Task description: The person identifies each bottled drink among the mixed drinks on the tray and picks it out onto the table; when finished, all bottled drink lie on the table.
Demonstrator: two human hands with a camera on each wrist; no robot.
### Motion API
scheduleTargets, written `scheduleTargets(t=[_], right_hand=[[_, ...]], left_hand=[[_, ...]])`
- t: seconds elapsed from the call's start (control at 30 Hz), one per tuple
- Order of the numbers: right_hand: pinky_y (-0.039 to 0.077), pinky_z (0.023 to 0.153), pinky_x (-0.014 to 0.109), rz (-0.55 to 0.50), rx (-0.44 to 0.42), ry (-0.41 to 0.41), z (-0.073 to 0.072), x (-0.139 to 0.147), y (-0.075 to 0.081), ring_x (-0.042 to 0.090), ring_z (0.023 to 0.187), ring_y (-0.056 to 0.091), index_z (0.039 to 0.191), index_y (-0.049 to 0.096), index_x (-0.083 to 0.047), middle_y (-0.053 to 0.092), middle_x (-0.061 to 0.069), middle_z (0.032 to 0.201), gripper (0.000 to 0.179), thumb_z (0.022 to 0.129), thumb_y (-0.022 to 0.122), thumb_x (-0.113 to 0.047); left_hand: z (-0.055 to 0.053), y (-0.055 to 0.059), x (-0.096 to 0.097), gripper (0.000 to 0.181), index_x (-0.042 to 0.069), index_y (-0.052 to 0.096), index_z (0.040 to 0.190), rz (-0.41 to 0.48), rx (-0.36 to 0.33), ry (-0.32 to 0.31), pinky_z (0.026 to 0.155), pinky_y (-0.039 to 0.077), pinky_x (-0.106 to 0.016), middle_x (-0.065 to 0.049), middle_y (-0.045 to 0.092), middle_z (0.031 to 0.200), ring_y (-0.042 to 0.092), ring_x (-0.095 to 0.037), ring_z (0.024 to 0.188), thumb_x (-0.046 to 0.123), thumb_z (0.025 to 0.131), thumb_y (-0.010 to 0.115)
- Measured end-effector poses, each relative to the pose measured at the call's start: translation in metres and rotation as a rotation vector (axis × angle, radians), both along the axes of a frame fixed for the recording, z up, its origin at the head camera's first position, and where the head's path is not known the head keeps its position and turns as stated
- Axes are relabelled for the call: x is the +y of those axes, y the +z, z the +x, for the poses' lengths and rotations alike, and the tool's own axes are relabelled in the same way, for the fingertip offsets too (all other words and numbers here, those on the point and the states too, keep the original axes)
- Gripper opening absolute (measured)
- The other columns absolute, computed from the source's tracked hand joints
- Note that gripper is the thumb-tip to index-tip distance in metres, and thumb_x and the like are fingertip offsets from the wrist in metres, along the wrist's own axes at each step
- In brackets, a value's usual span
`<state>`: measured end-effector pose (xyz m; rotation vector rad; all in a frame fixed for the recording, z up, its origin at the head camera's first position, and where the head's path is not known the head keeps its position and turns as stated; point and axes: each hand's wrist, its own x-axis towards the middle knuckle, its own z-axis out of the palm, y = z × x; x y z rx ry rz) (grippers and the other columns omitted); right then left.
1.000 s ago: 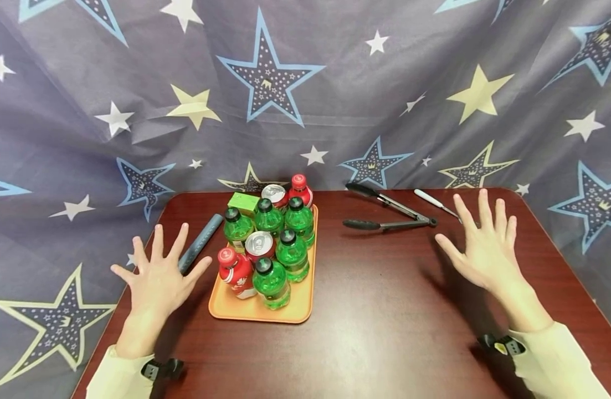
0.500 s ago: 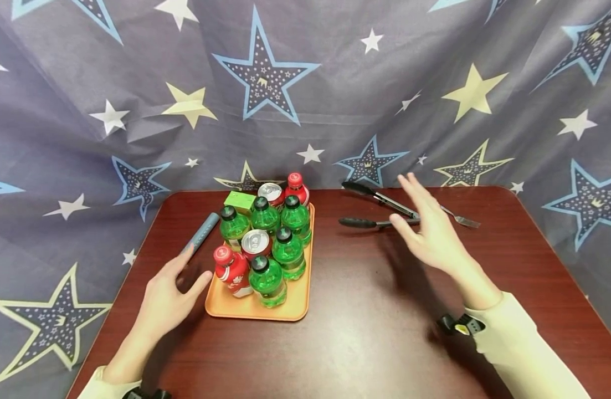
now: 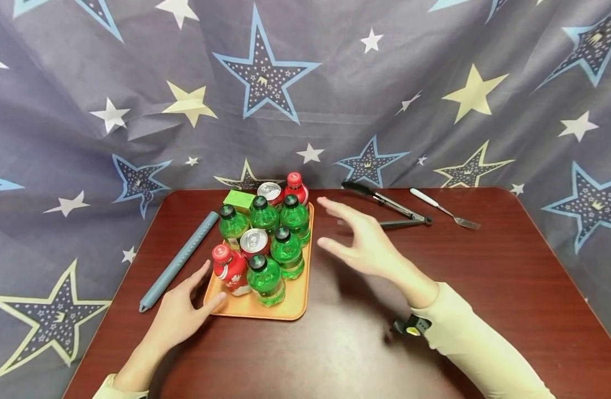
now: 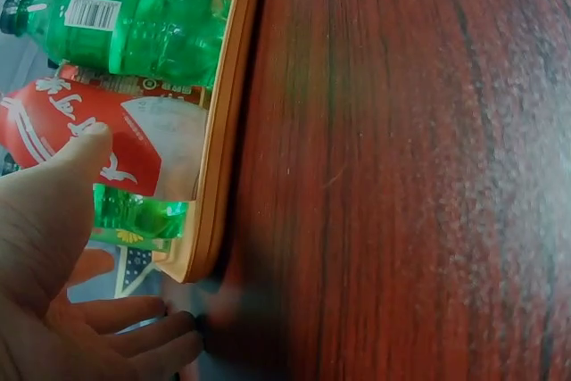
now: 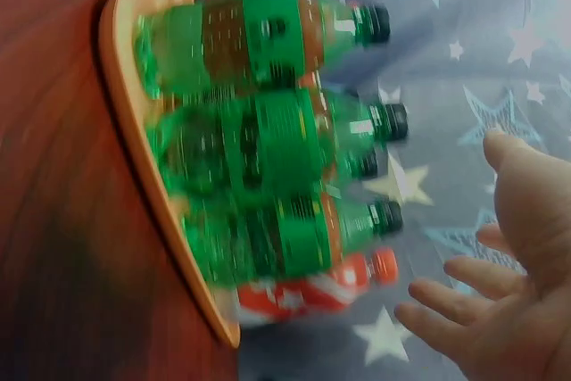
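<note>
An orange tray [image 3: 280,314] holds several green bottles [image 3: 266,284] with black caps, two red bottles [image 3: 231,271], two drink cans [image 3: 255,242] and a green box [image 3: 239,200]. At the tray's front left corner is my left hand [image 3: 179,317], thumb and fingers apart. The left wrist view has its thumb over the red bottle [image 4: 98,136]; whether it touches the tray I cannot tell. My right hand [image 3: 367,244] hovers off the tray's right side, fingers extended and holding nothing. In the right wrist view a gap separates this hand [image 5: 508,283] from the bottles.
Left of the tray lies a blue-grey rod [image 3: 178,263]. Black-tipped tongs [image 3: 397,206] lie spread behind my right hand, which partly hides them. A white-handled fork [image 3: 445,209] is at the back right. A star-patterned cloth [image 3: 335,111] hangs behind the table [image 3: 365,343].
Both hands have come in from the sides toward the tray. The left moved right to the tray's corner, uncovering the rod; the right swept left past the fork and tongs.
</note>
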<state>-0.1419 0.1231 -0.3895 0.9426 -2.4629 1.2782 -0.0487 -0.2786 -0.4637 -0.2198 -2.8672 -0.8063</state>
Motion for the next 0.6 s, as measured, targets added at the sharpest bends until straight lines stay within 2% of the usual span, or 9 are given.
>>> scheduleTargets(t=[0.1,0.23,0.33,0.47,0.6], right_hand=[[0.055,0.111,0.041,-0.008,-0.006,0.062,0.001,-0.019,-0.001,0.03,0.137,0.065,0.155,0.054,-0.008,0.061,0.008,0.156,0.069,0.093,0.083,-0.02],[0.056,0.108,0.043,0.012,0.008,0.096,0.001,-0.039,-0.004,0.031,0.127,0.071,0.153,0.057,-0.008,0.065,0.01,0.151,0.067,0.093,0.083,-0.023],[0.056,0.107,0.043,0.041,-0.003,0.1,0.001,-0.05,-0.008,0.028,0.125,0.072,0.151,0.058,-0.008,0.067,0.01,0.148,0.066,0.094,0.083,-0.027],[0.055,0.109,0.042,0.071,-0.039,0.081,-0.001,-0.061,-0.012,0.024,0.128,0.071,0.151,0.059,-0.008,0.068,0.007,0.148,0.065,0.095,0.082,-0.03],[0.056,0.107,0.043,0.096,-0.067,0.057,-0.002,-0.069,-0.015,0.024,0.125,0.072,0.147,0.062,-0.008,0.071,0.008,0.142,0.061,0.094,0.082,-0.03]], left_hand=[[0.002,0.0,0.0,0.088,0.012,0.047,0.161,-0.018,-0.04,-0.001,0.095,0.057,-0.06,-0.02,0.065,0.147,0.072,-0.042,0.12,0.042,0.088,0.086],[0.003,0.001,0.001,0.096,0.009,0.044,0.163,-0.045,-0.092,-0.016,0.093,0.056,-0.062,-0.025,0.067,0.143,0.071,-0.046,0.114,0.05,0.086,0.086],[0.003,0.001,0.003,0.104,0.006,0.043,0.162,-0.072,-0.123,-0.011,0.093,0.055,-0.064,-0.027,0.067,0.14,0.069,-0.048,0.114,0.056,0.082,0.088],[0.002,0.0,0.005,0.116,0.001,0.043,0.161,-0.112,-0.163,0.011,0.098,0.054,-0.065,-0.03,0.064,0.144,0.066,-0.051,0.122,0.065,0.075,0.089],[0.002,0.003,0.009,0.122,-0.003,0.045,0.158,-0.139,-0.17,0.033,0.101,0.053,-0.065,-0.031,0.062,0.147,0.063,-0.051,0.127,0.068,0.07,0.09]])
